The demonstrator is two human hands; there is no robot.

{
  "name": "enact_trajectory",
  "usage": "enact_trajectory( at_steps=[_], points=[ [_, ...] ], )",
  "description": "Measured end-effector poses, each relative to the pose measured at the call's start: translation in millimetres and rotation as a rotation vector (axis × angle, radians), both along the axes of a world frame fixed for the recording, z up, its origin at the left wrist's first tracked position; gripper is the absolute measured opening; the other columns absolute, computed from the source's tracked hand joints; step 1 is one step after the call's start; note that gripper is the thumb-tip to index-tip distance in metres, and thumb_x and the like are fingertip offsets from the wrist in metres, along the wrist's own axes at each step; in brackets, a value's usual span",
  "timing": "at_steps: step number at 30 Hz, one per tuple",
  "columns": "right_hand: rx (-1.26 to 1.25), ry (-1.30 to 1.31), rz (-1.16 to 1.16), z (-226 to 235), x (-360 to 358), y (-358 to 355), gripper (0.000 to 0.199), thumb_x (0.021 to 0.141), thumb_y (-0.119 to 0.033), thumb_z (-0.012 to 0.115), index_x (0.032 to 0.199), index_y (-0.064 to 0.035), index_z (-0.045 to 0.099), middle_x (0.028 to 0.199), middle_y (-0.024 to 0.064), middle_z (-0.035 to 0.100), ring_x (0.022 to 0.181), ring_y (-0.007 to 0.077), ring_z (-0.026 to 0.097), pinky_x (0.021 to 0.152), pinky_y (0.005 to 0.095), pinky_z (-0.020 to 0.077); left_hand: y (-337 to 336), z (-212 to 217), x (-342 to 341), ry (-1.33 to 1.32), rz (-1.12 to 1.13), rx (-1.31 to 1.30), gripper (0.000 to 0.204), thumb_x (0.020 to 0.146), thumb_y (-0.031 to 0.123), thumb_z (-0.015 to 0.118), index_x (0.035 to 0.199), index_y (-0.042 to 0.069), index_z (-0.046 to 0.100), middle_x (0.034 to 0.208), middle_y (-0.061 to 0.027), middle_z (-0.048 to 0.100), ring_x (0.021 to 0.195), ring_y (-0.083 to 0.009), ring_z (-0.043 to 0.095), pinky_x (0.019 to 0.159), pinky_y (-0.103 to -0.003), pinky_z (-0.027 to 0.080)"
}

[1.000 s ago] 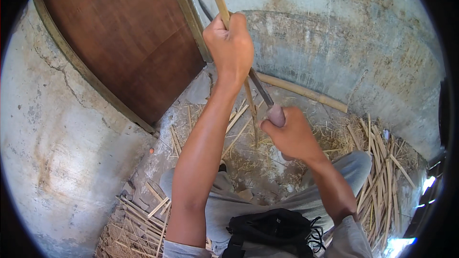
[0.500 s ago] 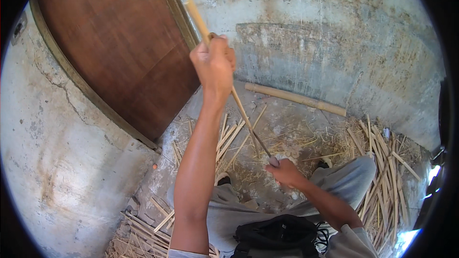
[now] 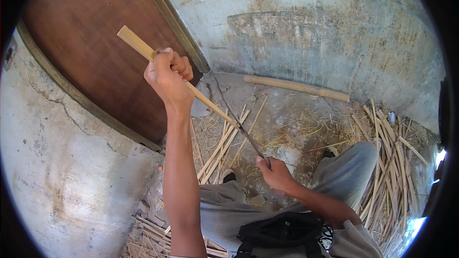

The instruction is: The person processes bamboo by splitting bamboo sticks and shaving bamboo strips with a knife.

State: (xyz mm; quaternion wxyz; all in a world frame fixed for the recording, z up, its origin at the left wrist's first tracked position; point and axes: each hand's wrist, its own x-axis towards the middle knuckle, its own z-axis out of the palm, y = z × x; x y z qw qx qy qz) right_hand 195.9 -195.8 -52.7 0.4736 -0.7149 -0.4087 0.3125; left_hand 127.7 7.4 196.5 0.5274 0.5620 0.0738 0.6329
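My left hand [image 3: 169, 74] is closed round a pale bamboo strip [image 3: 210, 102], raised in front of the brown door. The strip slants from upper left down to the right, its blunt upper end sticking out beyond my fist. Lower down, my right hand [image 3: 277, 174] grips a long knife [image 3: 252, 142] with a thin dark blade, pointing up and away to the left. Blade and strip meet near the strip's lower end; whether the edge is cutting in cannot be made out. My fingers mostly cover the knife's handle.
A whole bamboo pole [image 3: 296, 88] lies along the foot of the stained wall [image 3: 315, 33]. Split strips [image 3: 224, 148] rest on the floor between my feet and the door [image 3: 105, 43]. To the right is a large strip pile [image 3: 389, 177], with more strips [image 3: 153, 234] at lower left.
My left hand has swung left and slightly down, tilting the bamboo strip flatter. My right hand has shifted a little left, and more of the knife's blade now shows beyond the strip.
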Motion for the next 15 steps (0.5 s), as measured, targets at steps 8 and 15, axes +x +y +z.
enact_trajectory(
  at_steps=[8,15],
  points=[
    [0.112,0.589,0.192,63.7,5.6,11.7,0.052,0.099,-0.048,0.045,0.09,0.0016,0.059,0.054,0.0023,0.048,0.04,0.0106,0.046,0.041,0.0269,0.0377,-6.6,0.9,-6.2,-0.005,-0.019,-0.009,0.027,0.085,0.016,0.048,0.067,0.012,0.03,0.051,0.0019,0.021,0.042,-0.0085,0.019,0.04,-0.027,0.016],
    [0.059,0.235,0.03,-23.2,-5.3,5.3,0.051,0.098,-0.041,0.049,0.068,-0.0006,0.056,0.052,0.0051,0.05,0.04,0.014,0.047,0.041,0.0318,0.0386,-6.0,0.1,-7.6,-0.003,0.006,0.007,0.026,0.085,0.016,0.048,0.067,0.012,0.029,0.051,0.0019,0.021,0.042,-0.0085,0.02,0.04,-0.027,0.016]
  ],
)
